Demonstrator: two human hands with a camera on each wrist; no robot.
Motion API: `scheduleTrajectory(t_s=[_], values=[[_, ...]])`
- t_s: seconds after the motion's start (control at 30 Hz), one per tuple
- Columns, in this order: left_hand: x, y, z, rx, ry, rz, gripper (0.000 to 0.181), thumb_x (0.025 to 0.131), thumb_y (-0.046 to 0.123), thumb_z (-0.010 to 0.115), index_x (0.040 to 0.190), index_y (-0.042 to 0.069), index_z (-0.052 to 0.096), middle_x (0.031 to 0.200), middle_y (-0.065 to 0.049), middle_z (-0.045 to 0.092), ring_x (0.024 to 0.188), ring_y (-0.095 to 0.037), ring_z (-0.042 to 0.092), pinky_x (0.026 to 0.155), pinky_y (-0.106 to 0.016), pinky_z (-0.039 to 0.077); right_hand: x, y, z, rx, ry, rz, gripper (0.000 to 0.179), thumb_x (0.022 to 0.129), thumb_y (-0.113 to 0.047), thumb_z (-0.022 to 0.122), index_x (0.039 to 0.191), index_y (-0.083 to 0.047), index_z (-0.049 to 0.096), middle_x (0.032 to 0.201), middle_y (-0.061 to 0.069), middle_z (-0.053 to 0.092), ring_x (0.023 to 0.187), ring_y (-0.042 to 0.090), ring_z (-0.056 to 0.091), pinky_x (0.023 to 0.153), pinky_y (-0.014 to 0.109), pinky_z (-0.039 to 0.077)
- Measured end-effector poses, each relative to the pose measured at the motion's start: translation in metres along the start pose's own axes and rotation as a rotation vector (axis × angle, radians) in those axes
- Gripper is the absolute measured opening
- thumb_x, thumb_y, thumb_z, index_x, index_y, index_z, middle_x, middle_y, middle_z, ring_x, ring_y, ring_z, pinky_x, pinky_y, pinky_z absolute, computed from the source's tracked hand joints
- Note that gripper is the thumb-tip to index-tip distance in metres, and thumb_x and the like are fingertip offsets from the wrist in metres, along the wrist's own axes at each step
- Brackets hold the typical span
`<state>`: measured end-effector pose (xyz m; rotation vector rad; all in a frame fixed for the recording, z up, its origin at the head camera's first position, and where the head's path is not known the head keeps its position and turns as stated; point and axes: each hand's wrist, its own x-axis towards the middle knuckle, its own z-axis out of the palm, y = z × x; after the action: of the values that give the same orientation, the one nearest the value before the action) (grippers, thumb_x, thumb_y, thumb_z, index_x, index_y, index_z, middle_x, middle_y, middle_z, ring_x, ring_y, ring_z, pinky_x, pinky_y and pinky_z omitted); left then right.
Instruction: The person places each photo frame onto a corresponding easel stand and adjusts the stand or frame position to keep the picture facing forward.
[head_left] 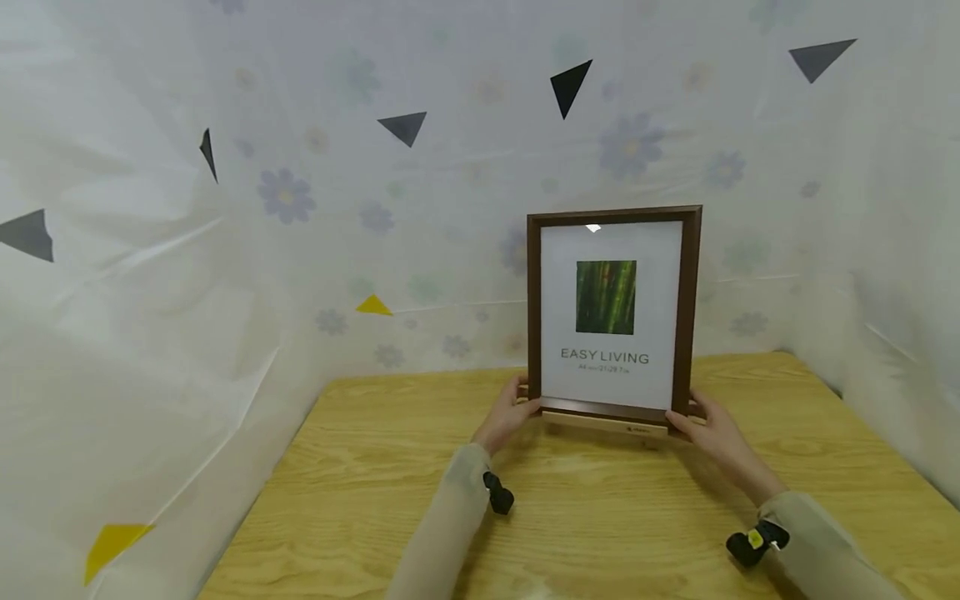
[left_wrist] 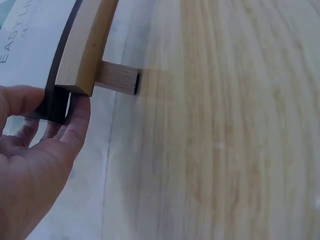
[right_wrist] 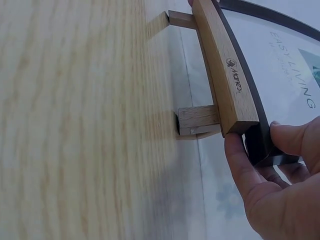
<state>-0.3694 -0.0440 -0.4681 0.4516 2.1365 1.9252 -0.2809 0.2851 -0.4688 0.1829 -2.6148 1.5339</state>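
A dark brown picture frame (head_left: 534,317) stands upright, leaning back a little, with a white sheet reading "EASY LIVING" and a small green picture behind its glass. Its bottom edge sits at a light wooden stand (head_left: 603,423), whose ledge and short legs show in both wrist views. My left hand (head_left: 508,417) grips the frame's lower left corner, thumb in front and fingers around behind. At the lower right corner, my right hand (head_left: 712,433) holds the frame the same way. In the right wrist view, the wooden ledge (right_wrist: 225,65) carries a dark printed logo.
A wood-grain table (head_left: 360,517) lies beneath the stand. Behind it hangs a pale flowered sheet (head_left: 450,217) with black and grey triangles, and white sheeting (head_left: 135,333) covers the left side. Each sleeve cuff has a small black device (head_left: 498,493).
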Motion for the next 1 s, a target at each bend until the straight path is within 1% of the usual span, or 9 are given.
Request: scheduleTrajectory(t_s=[0.13,0.27,0.4,0.47,0.53,0.6,0.7,0.8,1.0], values=[[-0.005,-0.004,-0.006,0.040,-0.018,0.013,0.041,0.100,0.008,0.055,0.139,0.006,0.041,0.129,-0.015,0.051,0.111,-0.023,0.058,0.094,-0.035,0.054,0.002,-0.001,0.002,0.027,-0.006,-0.004,0.066,0.102,-0.029,0.054,0.150,0.008,0.028,0.138,0.038,0.044,0.124,0.050,0.048,0.085,0.034,0.056],[-0.010,-0.006,-0.012,0.045,-0.036,0.025,0.042,0.100,0.010,0.056,0.139,0.006,0.041,0.131,-0.018,0.053,0.115,-0.028,0.058,0.096,-0.038,0.053,0.006,-0.003,0.006,0.052,-0.013,-0.006,0.067,0.102,-0.028,0.055,0.150,0.007,0.027,0.138,0.037,0.043,0.124,0.049,0.049,0.083,0.031,0.057],[-0.019,-0.006,-0.018,0.102,-0.030,0.006,0.053,0.100,0.019,0.057,0.146,0.007,0.034,0.144,-0.021,0.044,0.131,-0.035,0.047,0.103,-0.046,0.047,0.012,-0.002,0.011,0.091,-0.016,-0.005,0.068,0.101,-0.027,0.056,0.151,0.007,0.026,0.139,0.038,0.042,0.124,0.048,0.050,0.084,0.029,0.057],[-0.024,-0.006,-0.021,0.155,-0.018,-0.011,0.058,0.101,0.024,0.057,0.150,0.008,0.030,0.149,-0.020,0.039,0.136,-0.036,0.042,0.105,-0.048,0.045,0.013,0.000,0.014,0.080,-0.012,-0.002,0.069,0.101,-0.029,0.057,0.151,0.007,0.026,0.140,0.037,0.043,0.124,0.046,0.051,0.083,0.025,0.056],[-0.029,-0.007,-0.023,0.179,-0.018,-0.017,0.062,0.101,0.025,0.056,0.152,0.008,0.026,0.151,-0.021,0.036,0.138,-0.036,0.039,0.106,-0.050,0.043,0.013,0.001,0.017,0.100,-0.022,-0.002,0.069,0.101,-0.027,0.057,0.151,0.007,0.025,0.141,0.038,0.041,0.124,0.047,0.051,0.084,0.026,0.057],[-0.031,-0.008,-0.024,0.184,-0.025,-0.013,0.063,0.101,0.025,0.055,0.153,0.008,0.024,0.150,-0.022,0.036,0.136,-0.037,0.042,0.106,-0.050,0.044,0.014,0.001,0.019,0.111,-0.024,-0.006,0.069,0.101,-0.027,0.057,0.152,0.006,0.026,0.142,0.038,0.040,0.123,0.046,0.052,0.084,0.027,0.057],[-0.032,-0.008,-0.023,0.181,-0.041,-0.008,0.065,0.102,0.026,0.054,0.155,0.009,0.018,0.152,-0.021,0.032,0.137,-0.036,0.041,0.106,-0.049,0.044,0.012,0.003,0.019,0.136,-0.018,-0.012,0.068,0.101,-0.026,0.056,0.153,0.005,0.025,0.142,0.038,0.039,0.122,0.047,0.053,0.085,0.031,0.058],[-0.030,-0.009,-0.024,0.180,-0.056,-0.005,0.067,0.102,0.028,0.053,0.155,0.011,0.017,0.154,-0.021,0.030,0.136,-0.036,0.041,0.106,-0.049,0.044,0.012,0.004,0.019,0.095,0.018,-0.017,0.067,0.101,-0.029,0.057,0.152,0.004,0.028,0.140,0.037,0.043,0.122,0.047,0.053,0.084,0.030,0.058],[-0.027,-0.011,-0.027,0.172,-0.097,0.007,0.059,0.102,0.027,0.054,0.151,0.010,0.025,0.151,-0.021,0.034,0.132,-0.035,0.047,0.102,-0.046,0.049,0.012,0.006,0.021,0.090,0.022,-0.018,0.064,0.101,-0.024,0.057,0.151,0.006,0.030,0.141,0.037,0.042,0.125,0.049,0.050,0.085,0.032,0.058]])
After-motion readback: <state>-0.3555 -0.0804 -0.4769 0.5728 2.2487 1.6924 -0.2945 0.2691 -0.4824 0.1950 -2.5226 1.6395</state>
